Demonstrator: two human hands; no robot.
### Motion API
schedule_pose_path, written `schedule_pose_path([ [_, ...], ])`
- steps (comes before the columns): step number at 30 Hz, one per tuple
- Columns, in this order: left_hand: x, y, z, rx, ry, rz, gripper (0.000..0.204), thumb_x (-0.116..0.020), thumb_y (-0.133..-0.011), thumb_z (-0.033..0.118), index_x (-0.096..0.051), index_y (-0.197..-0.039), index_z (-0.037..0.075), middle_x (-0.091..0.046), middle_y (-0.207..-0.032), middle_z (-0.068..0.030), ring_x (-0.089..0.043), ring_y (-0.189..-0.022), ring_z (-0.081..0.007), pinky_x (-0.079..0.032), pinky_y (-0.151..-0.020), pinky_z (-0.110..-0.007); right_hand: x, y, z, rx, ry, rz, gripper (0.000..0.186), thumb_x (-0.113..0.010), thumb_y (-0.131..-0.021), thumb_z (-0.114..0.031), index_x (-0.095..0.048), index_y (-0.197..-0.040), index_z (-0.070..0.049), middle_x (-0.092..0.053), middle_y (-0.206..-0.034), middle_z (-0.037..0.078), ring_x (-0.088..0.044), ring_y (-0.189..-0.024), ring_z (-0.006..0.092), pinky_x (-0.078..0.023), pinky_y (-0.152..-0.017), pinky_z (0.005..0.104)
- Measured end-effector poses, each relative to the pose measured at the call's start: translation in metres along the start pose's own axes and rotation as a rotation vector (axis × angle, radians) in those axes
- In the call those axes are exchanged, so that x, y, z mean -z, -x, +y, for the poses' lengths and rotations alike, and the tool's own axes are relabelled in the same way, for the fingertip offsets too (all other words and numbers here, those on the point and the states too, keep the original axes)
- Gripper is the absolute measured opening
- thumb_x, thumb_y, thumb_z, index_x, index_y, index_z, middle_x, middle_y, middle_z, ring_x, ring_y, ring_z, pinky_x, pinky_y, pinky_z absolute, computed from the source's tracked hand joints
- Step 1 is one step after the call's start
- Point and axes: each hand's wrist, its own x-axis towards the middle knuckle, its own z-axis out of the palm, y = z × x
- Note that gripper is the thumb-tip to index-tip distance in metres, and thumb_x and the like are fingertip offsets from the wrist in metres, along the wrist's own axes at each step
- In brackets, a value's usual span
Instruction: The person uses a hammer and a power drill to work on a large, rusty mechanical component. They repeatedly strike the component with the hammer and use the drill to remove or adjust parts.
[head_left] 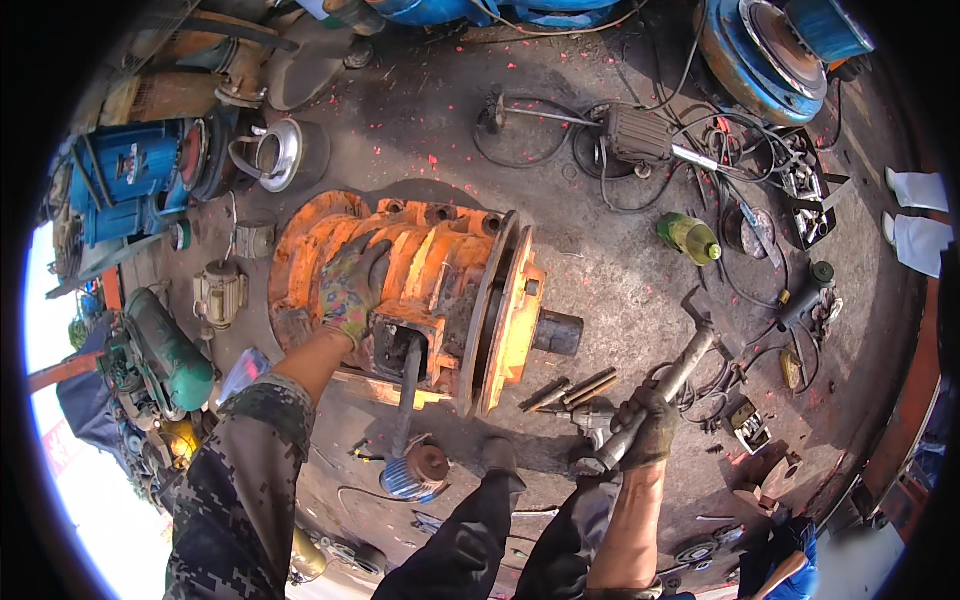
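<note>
And there was the right hand [648,425], gloved and curled firmly round the handle of what looked like a long hammer [687,363], its long axis running roughly from seven to one o'clock, the head out at one! The orange housing [410,240] lay on the floor at ten o'clock from that grip, well apart from the hammer, its own long axis close to nine-to-three, dipping slightly toward half past three. Which hand was nearer? The left hand [352,285], no question: palm down on the housing's ribs, fingers parted, pinching nothing that could be seen, with the grey bar [409,385] at its five o'clock. But the dark shaft stub [558,333] sat nearer the right, at half past ten from it!
</note>
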Motion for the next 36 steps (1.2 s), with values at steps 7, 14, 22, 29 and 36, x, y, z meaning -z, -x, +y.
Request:
schedule_pose_path([
  [7, 0.002, 0.000, 0.002, 0.009, 0.012, -0.001, 0.034, -0.057, -0.103, 0.034, -0.075, -0.121, 0.011, -0.068, -0.131, -0.0160, -0.066, -0.115, -0.0363, -0.052, -0.098, -0.046, -0.064, 0.030, 0.053, -0.308, 0.339, -0.380, 0.013, -0.067, -0.084, -0.005, -0.055, -0.089, -0.006, -0.053, -0.061, 0.004, -0.052, -0.043, 0.0174, -0.046, -0.039, 0.0332],
  [14, -0.005, -0.002, 0.001, 0.029, -0.032, -0.038, 0.035, -0.055, -0.105, 0.035, -0.075, -0.122, 0.013, -0.070, -0.127, -0.0144, -0.068, -0.111, -0.0367, -0.053, -0.096, -0.046, 0.024, 0.056, 0.055, -0.315, 0.129, -0.253, 0.020, -0.064, -0.085, -0.001, -0.054, -0.102, -0.006, -0.050, -0.066, 0.005, -0.049, -0.044, 0.0177, -0.045, -0.038, 0.0338],
  [22, 0.004, 0.007, 0.003, -0.029, -0.039, -0.010, 0.033, -0.050, -0.107, 0.029, -0.073, -0.122, 0.010, -0.070, -0.126, -0.0174, -0.067, -0.112, -0.0383, -0.053, -0.097, -0.047, 0.117, 0.064, 0.075, -0.177, -0.205, 0.100, 0.006, -0.062, -0.087, -0.008, -0.056, -0.087, -0.008, -0.049, -0.066, 0.002, -0.049, -0.048, 0.0146, -0.044, -0.040, 0.0317],
  [29, -0.004, -0.001, 0.006, -0.036, -0.027, -0.003, 0.036, -0.052, -0.106, 0.033, -0.073, -0.122, 0.008, -0.070, -0.125, -0.0173, -0.067, -0.112, -0.0369, -0.053, -0.098, -0.047, 0.037, 0.092, 0.153, -0.410, 0.217, -0.286, 0.018, -0.067, -0.082, -0.004, -0.057, -0.096, -0.003, -0.056, -0.067, 0.006, -0.055, -0.048, 0.0197, -0.046, -0.043, 0.0350],
  [36, 0.001, 0.006, 0.000, -0.009, -0.049, -0.010, 0.039, -0.053, -0.105, 0.037, -0.073, -0.121, 0.007, -0.071, -0.125, -0.0171, -0.067, -0.113, -0.0355, -0.053, -0.099, -0.046, 0.085, 0.088, 0.123, -0.323, 0.157, -0.118, 0.020, -0.067, -0.082, -0.001, -0.056, -0.099, -0.004, -0.054, -0.062, 0.006, -0.053, -0.042, 0.0191, -0.047, -0.038, 0.0343],
])
